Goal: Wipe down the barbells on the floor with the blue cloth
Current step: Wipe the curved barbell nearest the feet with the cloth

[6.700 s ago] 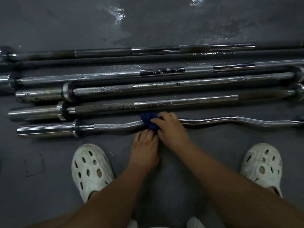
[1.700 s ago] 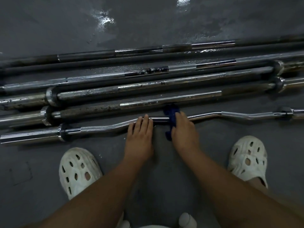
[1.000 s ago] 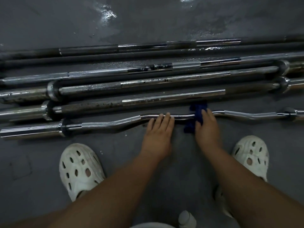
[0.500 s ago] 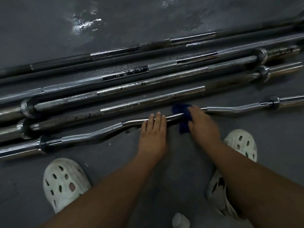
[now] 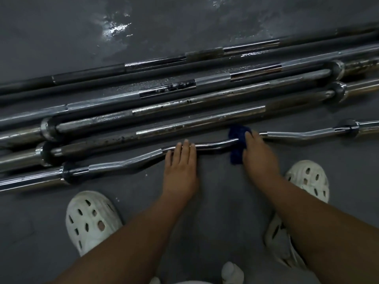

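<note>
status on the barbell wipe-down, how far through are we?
Early. Done: likely the curl bar's stretch left of the blue cloth, which shines clean. In hand: right hand grips the blue cloth draped over the curl bar right of its middle; left hand rests flat on it, steadying. Left: the bar's right end and the straight bars behind, the nearest spotted dark.

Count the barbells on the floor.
5 clearly: curl bar nearest; beyond it in turn, rusty bar, pitted bar, knurled bar, farthest bar. A dark streak beside the farthest may be a sixth.
</note>
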A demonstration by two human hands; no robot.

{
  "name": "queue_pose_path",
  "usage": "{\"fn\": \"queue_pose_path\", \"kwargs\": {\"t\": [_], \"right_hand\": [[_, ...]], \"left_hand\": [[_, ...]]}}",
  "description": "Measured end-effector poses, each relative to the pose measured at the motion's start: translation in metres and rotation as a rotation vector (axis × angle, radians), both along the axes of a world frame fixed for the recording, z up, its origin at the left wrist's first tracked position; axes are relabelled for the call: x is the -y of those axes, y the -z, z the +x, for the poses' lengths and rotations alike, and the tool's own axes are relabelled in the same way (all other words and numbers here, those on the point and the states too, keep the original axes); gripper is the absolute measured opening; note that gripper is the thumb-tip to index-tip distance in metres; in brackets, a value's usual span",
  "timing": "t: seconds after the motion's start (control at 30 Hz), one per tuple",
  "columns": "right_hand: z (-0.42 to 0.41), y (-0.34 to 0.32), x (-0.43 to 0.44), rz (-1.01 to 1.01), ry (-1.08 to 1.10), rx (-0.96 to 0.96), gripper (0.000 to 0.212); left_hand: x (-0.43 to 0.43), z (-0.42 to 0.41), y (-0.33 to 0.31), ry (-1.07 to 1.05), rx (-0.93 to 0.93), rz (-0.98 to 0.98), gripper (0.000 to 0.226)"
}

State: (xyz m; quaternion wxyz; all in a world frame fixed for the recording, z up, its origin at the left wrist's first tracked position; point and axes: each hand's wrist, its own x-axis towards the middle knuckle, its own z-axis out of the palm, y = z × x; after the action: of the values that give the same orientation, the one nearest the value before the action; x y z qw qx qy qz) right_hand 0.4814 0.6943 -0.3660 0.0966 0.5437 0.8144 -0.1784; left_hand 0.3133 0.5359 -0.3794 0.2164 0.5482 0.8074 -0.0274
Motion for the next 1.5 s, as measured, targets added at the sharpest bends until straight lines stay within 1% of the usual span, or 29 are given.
{"fn": "queue_pose_path", "kwargs": {"t": [0.03, 0.07, 0.1, 0.17, 0.2, 0.23, 0.3, 0.33, 0.37, 0.4, 0.43, 0.47, 0.5, 0.53, 0.6, 0.63, 0.67, 0.73, 0.77, 0.8, 0.87, 0.9, 0.97, 1.0, 1.03, 1.1, 1.2, 1.33, 1.5], "right_hand": [[-0.008, -0.001, 0.007, 0.003, 0.020, 0.029, 0.042], [-0.022, -0.003, 0.019, -0.008, -0.014, 0.015, 0.039], [-0.038, -0.002, 0.032, -0.029, -0.096, -0.012, 0.039], [-0.067, -0.004, 0.055, -0.106, -0.300, -0.018, 0.056], [-0.076, -0.006, 0.058, -0.134, -0.357, 0.003, 0.066], [-0.082, -0.007, 0.057, -0.150, -0.351, 0.030, 0.072], [-0.081, -0.007, 0.058, -0.175, -0.180, 0.087, 0.080], [-0.081, -0.006, 0.064, -0.156, -0.090, 0.100, 0.082], [-0.086, -0.007, 0.073, -0.117, -0.065, 0.098, 0.081], [-0.093, -0.008, 0.084, -0.093, -0.125, 0.085, 0.078], [-0.098, -0.008, 0.092, -0.088, -0.238, 0.064, 0.073], [-0.099, -0.005, 0.097, -0.110, -0.359, 0.042, 0.067], [-0.098, -0.004, 0.098, -0.141, -0.416, 0.020, 0.061], [-0.096, -0.005, 0.095, -0.158, -0.382, 0.025, 0.055], [-0.090, -0.004, 0.092, -0.135, -0.229, 0.010, 0.041], [-0.091, -0.004, 0.094, -0.137, -0.224, -0.019, 0.034], [-0.094, -0.005, 0.099, -0.182, -0.280, -0.050, 0.028], [-0.102, -0.007, 0.113, -0.358, -0.441, -0.074, 0.028], [-0.103, -0.009, 0.118, -0.435, -0.428, -0.085, 0.030], [-0.101, -0.012, 0.120, -0.465, -0.346, -0.113, 0.032], [-0.096, -0.021, 0.122, -0.431, -0.168, -0.206, 0.038], [-0.095, -0.028, 0.124, -0.415, -0.144, -0.219, 0.046], [-0.094, -0.045, 0.128, -0.398, -0.165, -0.176, 0.067], [-0.093, -0.051, 0.129, -0.380, -0.166, -0.163, 0.070], [-0.093, -0.059, 0.130, -0.362, -0.163, -0.155, 0.066], [-0.093, -0.074, 0.132, -0.319, -0.161, -0.159, 0.049], [-0.094, -0.095, 0.142, -0.223, -0.105, -0.231, 0.035], [-0.093, -0.119, 0.158, -0.151, -0.086, -0.357, 0.037], [-0.092, -0.119, 0.162, -0.190, -0.013, -0.435, 0.030]], "left_hand": [[0.006, -0.002, -0.001, -0.004, -0.002, -0.027, 0.084], [0.013, -0.002, -0.002, 0.007, -0.012, -0.042, 0.084], [0.018, -0.003, -0.004, 0.022, -0.020, -0.053, 0.085], [0.025, -0.005, -0.010, 0.034, -0.008, -0.079, 0.085], [0.026, -0.007, -0.012, 0.033, -0.002, -0.090, 0.085], [0.028, -0.010, -0.014, 0.026, -0.008, -0.099, 0.085], [0.030, -0.018, -0.014, -0.010, -0.032, -0.107, 0.085], [0.032, -0.022, -0.014, -0.038, -0.035, -0.114, 0.084], [0.033, -0.027, -0.013, -0.059, -0.036, -0.118, 0.083], [0.035, -0.030, -0.012, -0.065, -0.040, -0.119, 0.081], [0.035, -0.032, -0.013, -0.058, -0.042, -0.118, 0.079], [0.036, -0.033, -0.014, -0.051, -0.037, -0.118, 0.078], [0.037, -0.033, -0.015, -0.046, -0.030, -0.120, 0.076], [0.037, -0.032, -0.017, -0.046, -0.024, -0.118, 0.074], [0.037, -0.033, -0.020, -0.044, -0.020, -0.104, 0.071], [0.036, -0.035, -0.021, -0.038, -0.018, -0.100, 0.070], [0.037, -0.038, -0.022, -0.028, -0.012, -0.104, 0.070], [0.042, -0.042, -0.023, 0.004, -0.002, -0.132, 0.073], [0.048, -0.043, -0.025, 0.018, -0.007, -0.142, 0.075], [0.053, -0.044, -0.029, 0.021, -0.011, -0.144, 0.074], [0.064, -0.046, -0.038, -0.002, -0.010, -0.139, 0.071], [0.068, -0.047, -0.043, -0.015, -0.006, -0.139, 0.070], [0.077, -0.048, -0.055, -0.035, -0.011, -0.136, 0.072], [0.081, -0.049, -0.061, -0.045, -0.018, -0.131, 0.073], [0.084, -0.048, -0.068, -0.060, -0.023, -0.128, 0.075], [0.087, -0.046, -0.083, -0.100, -0.022, -0.126, 0.080], [0.086, -0.039, -0.112, -0.128, 0.000, -0.145, 0.088], [0.096, -0.029, -0.136, -0.147, 0.015, -0.138, 0.087], [0.118, -0.029, -0.143, -0.161, -0.004, -0.094, 0.078]]}}
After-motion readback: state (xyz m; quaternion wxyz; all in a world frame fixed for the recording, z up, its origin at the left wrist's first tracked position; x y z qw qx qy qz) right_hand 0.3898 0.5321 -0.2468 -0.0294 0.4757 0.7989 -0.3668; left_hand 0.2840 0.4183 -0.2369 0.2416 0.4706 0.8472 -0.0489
